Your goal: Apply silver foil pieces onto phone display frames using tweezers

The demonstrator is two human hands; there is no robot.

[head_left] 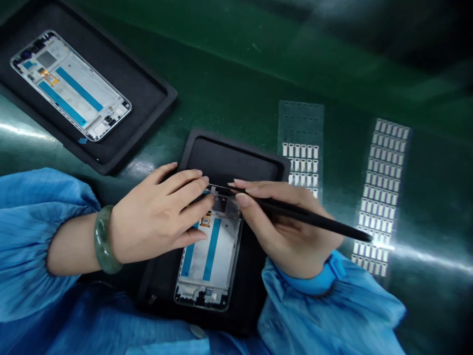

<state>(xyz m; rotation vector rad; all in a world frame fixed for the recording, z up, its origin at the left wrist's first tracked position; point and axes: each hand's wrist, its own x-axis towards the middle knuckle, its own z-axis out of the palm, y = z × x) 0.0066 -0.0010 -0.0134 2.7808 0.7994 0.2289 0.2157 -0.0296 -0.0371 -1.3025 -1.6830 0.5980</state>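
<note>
A phone frame (pixel 225 246) with two blue strips lies in a black tray (pixel 236 153) in front of me. My left hand (pixel 158 212) is over its upper left part, fingers stretched out and spread, their tips at the frame's top end. In my right hand (pixel 291 227) is a pair of black tweezers (pixel 314 217), pinched between thumb and fingers. The tweezers' tips point left, at the top end of the frame near my left fingertips. What lies right at the tips is too small to make out.
At the upper left, a second black tray (pixel 148 106) holds another phone frame (pixel 74 93). To the right lie a clear sheet (pixel 301 123) with rows of small pale stickers, partly behind my right hand, and a longer sticker strip (pixel 384 182). The table (pixel 229 84) is green.
</note>
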